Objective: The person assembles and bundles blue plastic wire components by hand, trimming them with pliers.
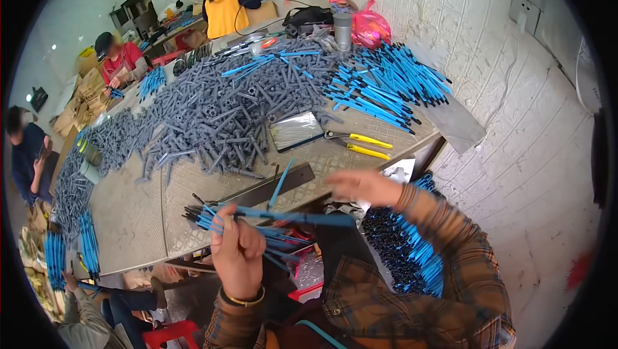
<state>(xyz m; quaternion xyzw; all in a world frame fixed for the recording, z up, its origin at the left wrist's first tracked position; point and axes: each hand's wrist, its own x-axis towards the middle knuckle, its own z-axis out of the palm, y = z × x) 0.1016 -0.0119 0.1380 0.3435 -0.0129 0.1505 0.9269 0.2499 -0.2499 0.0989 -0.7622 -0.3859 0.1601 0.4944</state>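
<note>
Closed around a loose bunch of thin blue rods with black ends (283, 216) is my left hand (239, 249), just off the front edge of the table. One rod sticks up from the bunch at a steep angle, and others fan out to the right. My right hand (360, 187) is apart from them, over the table's edge further right. Its fingers are stretched toward the left and blurred, with nothing visible in them. A dark flat bar (273, 185) lies along the table edge behind the bunch.
Grey plastic pieces (219, 98) are heaped across the table (129, 214). Yellow-handled pliers (360, 143), a clear-topped box (295, 131) and a pile of blue rods (386, 85) lie right of them. More rods (412, 239) stand below, by the wall. Several people work nearby.
</note>
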